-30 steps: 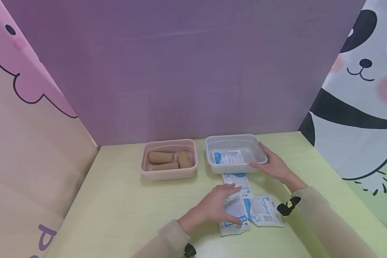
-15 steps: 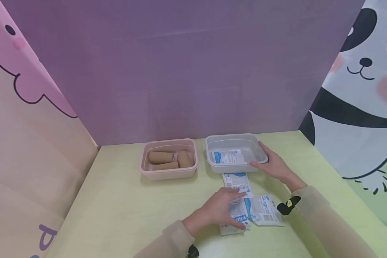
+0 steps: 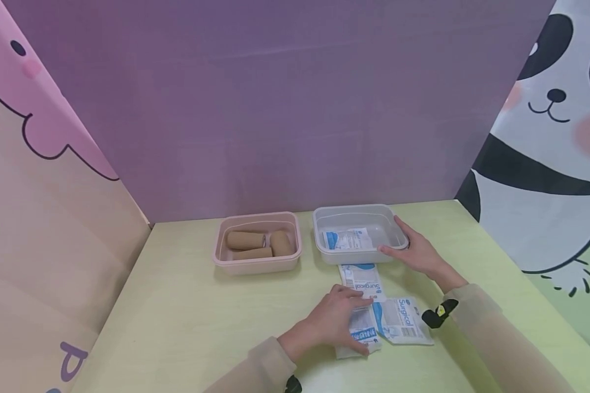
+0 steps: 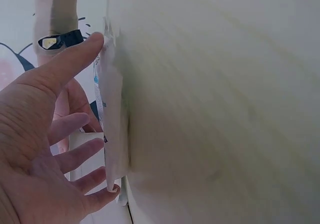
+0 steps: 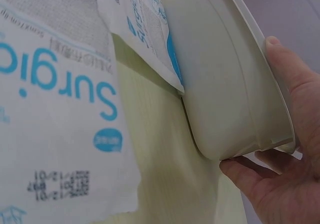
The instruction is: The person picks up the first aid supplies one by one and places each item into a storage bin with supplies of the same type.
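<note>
My left hand (image 3: 324, 319) is spread over a white-and-blue surgical dressing packet (image 3: 363, 334) lying flat on the table. In the left wrist view its thumb and fingertips reach the edges of the packet (image 4: 114, 119). My right hand (image 3: 419, 255) grips the right front corner of a pale grey plastic box (image 3: 349, 257), thumb on the rim and fingers against the outer wall. Inside that box lies one similar packet (image 3: 351, 239). A second loose packet (image 3: 361, 278) sits just in front of the box, and a third packet (image 3: 404, 322), printed "Surgical", lies to the right.
Left of the grey box stands a pink plastic box (image 3: 258, 266) holding brown rolls (image 3: 246, 240). A purple panel (image 3: 295, 109) rises behind the pale table (image 3: 187, 316). Printed walls with a panda (image 3: 550, 229) and a pink cartoon (image 3: 54, 109) flank it.
The left hand has shifted slightly right and down over the nearest packet, its thumb now near the lower edge. The right hand and both boxes have stayed in place.
</note>
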`<state>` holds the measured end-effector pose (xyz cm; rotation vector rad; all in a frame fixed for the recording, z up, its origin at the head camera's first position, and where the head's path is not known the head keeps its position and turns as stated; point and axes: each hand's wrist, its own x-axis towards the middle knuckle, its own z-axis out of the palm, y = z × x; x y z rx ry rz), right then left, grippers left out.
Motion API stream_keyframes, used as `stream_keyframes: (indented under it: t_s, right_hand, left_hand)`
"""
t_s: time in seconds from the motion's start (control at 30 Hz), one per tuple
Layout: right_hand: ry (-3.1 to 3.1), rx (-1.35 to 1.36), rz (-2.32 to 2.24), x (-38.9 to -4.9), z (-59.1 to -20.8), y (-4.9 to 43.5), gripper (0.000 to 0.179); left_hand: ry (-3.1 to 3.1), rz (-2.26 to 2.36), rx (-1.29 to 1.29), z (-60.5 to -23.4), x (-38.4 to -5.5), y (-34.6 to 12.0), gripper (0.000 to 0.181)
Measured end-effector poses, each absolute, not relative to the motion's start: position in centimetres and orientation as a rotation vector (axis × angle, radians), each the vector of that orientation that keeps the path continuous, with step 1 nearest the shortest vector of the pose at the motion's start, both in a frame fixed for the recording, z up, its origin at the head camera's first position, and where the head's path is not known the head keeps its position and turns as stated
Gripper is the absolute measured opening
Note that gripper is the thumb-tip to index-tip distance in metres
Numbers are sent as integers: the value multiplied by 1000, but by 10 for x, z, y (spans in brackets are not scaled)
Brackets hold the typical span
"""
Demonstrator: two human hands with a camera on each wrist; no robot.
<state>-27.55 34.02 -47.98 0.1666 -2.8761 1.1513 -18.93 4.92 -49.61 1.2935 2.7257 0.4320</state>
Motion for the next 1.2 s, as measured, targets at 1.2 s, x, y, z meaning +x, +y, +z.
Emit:
stream_keyframes:
  t_s: [1.2]
  right_hand:
    - [-2871,161,1190,-274,-479,340,111]
  left_hand:
    - [2680,633,1294,-484,-192,37,84]
